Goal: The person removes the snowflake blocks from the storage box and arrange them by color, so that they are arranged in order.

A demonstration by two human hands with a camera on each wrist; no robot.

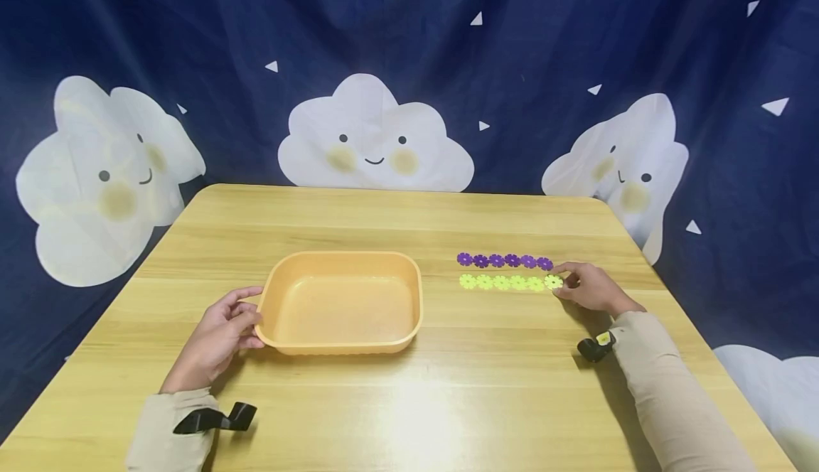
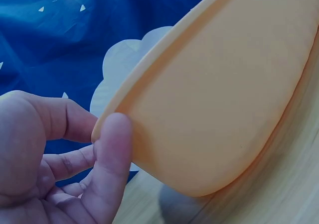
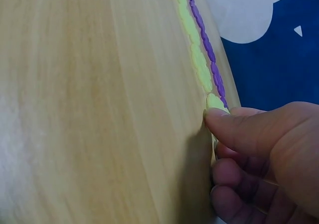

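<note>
An orange plastic basin sits left of the table's middle with nothing inside. My left hand grips its left rim; in the left wrist view the thumb presses the near side of the rim and the fingers lie behind it. On the right, several yellow flower-shaped pieces form a straight row. Behind them runs a matching row of purple flower pieces. My right hand pinches the yellow flower piece at the row's right end between thumb and index finger.
The wooden table has its far edge against a dark blue curtain printed with white clouds. Wrist camera mounts stick out from both sleeves. Bare wood lies between the basin and the flower rows.
</note>
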